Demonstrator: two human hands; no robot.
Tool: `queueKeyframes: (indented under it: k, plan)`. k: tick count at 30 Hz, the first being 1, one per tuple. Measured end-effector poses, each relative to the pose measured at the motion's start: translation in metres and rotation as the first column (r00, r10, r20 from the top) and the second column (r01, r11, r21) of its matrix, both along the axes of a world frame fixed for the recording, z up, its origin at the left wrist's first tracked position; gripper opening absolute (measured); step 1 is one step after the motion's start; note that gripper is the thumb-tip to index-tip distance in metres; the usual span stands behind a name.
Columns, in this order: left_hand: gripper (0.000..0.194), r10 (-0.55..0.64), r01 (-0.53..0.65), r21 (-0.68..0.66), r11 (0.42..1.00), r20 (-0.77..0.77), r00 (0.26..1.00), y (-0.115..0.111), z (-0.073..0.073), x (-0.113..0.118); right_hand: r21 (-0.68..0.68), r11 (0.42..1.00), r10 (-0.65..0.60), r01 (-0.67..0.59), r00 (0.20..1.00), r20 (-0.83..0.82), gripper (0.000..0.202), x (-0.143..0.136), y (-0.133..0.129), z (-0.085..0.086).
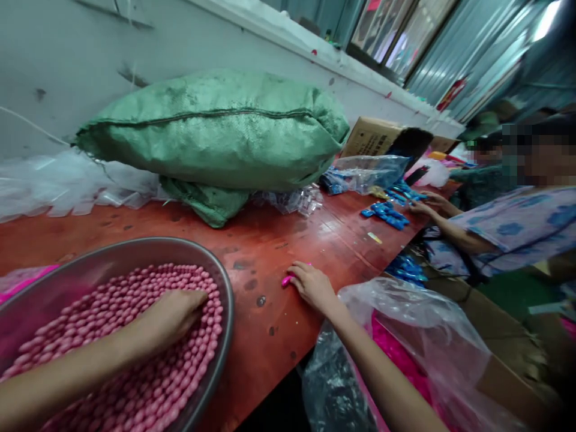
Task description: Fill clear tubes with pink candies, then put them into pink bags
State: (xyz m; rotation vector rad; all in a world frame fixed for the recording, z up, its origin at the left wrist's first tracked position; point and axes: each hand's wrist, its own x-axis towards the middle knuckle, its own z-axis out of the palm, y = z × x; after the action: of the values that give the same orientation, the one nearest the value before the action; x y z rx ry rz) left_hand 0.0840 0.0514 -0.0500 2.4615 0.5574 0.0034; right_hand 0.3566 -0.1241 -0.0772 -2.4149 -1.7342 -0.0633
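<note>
A grey basin (227, 300) full of round pink beads (112, 312) fills the lower left. My left hand (177, 312) is down among the beads near the basin's right side, with its fingers curled. What those fingers hold, if anything, is hidden. Over the red tabletop (261, 324), right of the basin, my right hand (312, 289) is closed on a small bright pink piece (287, 280). Its end pokes out past the fingertips, and its kind is too small to tell.
A large green woven sack (216, 138) lies against the wall, beside clear plastic pieces (90, 186). Below my right arm, a clear plastic bag (418, 312) holds bright pink things. At right, another person (517, 222) handles blue pieces (387, 214) near a cardboard box (373, 137).
</note>
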Motion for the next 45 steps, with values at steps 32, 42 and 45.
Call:
queueKeyframes:
  k: [32, 42, 45]
  plan:
    - [0.025, 0.605, -0.007, -0.853, 0.522, 0.364, 0.708, -0.029, 0.057, -0.075, 0.337, 0.939, 0.295, -0.064, 0.652, -0.698, 0.026, -0.131, 0.042, 0.083]
    - [0.022, 0.615, -0.056, -0.806, 0.59, 0.403, 0.678, -0.036, 0.062, -0.083, 0.329, 0.944, 0.265, -0.019, 0.635, -0.725, 0.027, -0.125, 0.035, 0.08]
    - [0.021, 0.631, -0.097, -0.808, 0.581, 0.372, 0.681, -0.031, 0.057, -0.085, 0.309, 0.951, 0.255, -0.027, 0.638, -0.727, 0.026, -0.125, 0.031, 0.079]
